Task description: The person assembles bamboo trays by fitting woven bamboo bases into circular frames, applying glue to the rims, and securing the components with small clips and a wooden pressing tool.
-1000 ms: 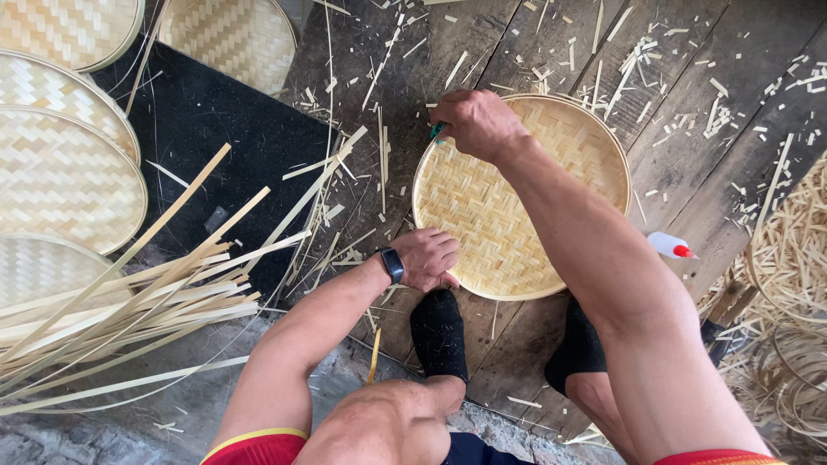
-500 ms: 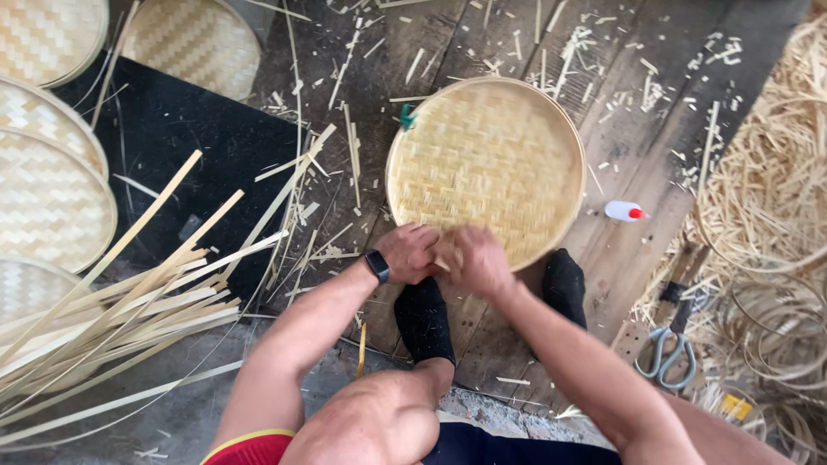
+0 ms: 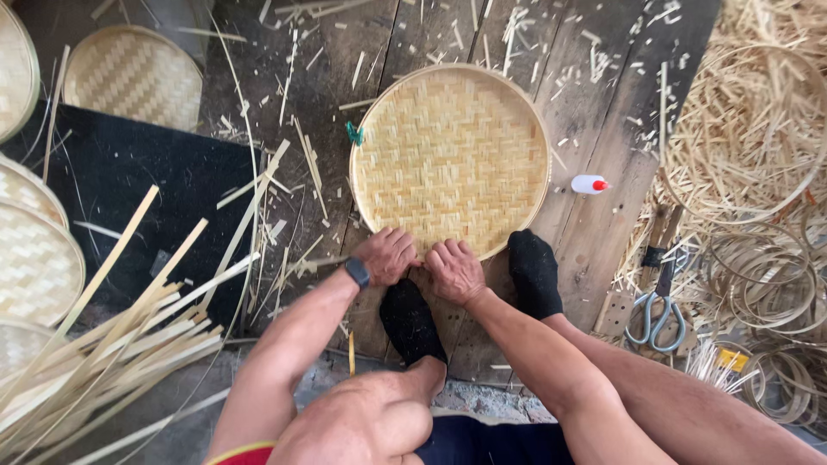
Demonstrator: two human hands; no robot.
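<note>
You are looking down on a floor of dark, weathered wooden planks (image 3: pixel 603 77) littered with pale bamboo offcuts — daylight falls evenly, without hard shadows. A black mat (image 3: pixel 146 189) covers the boards at left, finished woven trays (image 3: pixel 129 73) stacked beyond it. Coiled bamboo hoops (image 3: pixel 758 258) and shavings pile up at right, beside scissors (image 3: pixel 659 310) and a small white bottle (image 3: pixel 588 183)
</note>
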